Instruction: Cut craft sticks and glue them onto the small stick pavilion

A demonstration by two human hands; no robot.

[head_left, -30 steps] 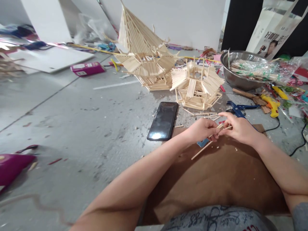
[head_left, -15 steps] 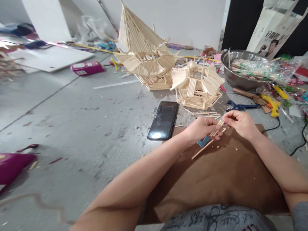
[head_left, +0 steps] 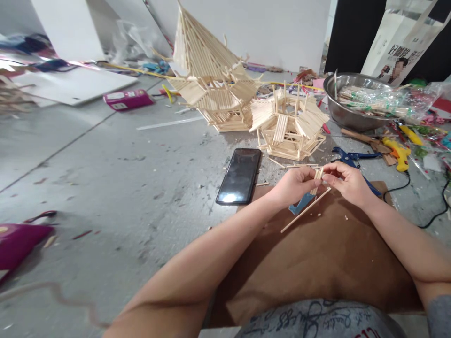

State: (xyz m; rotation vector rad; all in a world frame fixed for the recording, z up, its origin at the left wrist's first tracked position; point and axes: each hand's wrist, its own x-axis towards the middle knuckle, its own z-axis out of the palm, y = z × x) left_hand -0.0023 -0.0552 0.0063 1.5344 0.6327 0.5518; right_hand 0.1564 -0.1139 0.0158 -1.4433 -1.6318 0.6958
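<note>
A small bundle of short wooden sticks (head_left: 318, 176) is pinched between my two hands above the brown board (head_left: 317, 263). My left hand (head_left: 298, 185) grips it from the left, and my right hand (head_left: 343, 180) holds its upper right side with fingertips together. Just below lies a blue piece (head_left: 299, 205), partly covered by my left hand. One long thin stick (head_left: 305, 210) rests diagonally on the board beside it. Behind the hands stands a stick structure (head_left: 289, 124) with an open top, and a taller one with a pointed roof (head_left: 211, 75) is at its left.
Left of my hands lies a black phone (head_left: 238, 176). Blue pliers (head_left: 355, 157), a yellow glue gun (head_left: 398, 152) with a cord, and a metal bowl (head_left: 355, 117) of wrapped sticks are at the right. A purple packet (head_left: 128, 99) lies at the back left.
The held sticks have turned more upright, and my hands have closed in around them. My left fingers have drawn up, showing more of the blue piece. More of the blue pliers shows behind my right hand.
</note>
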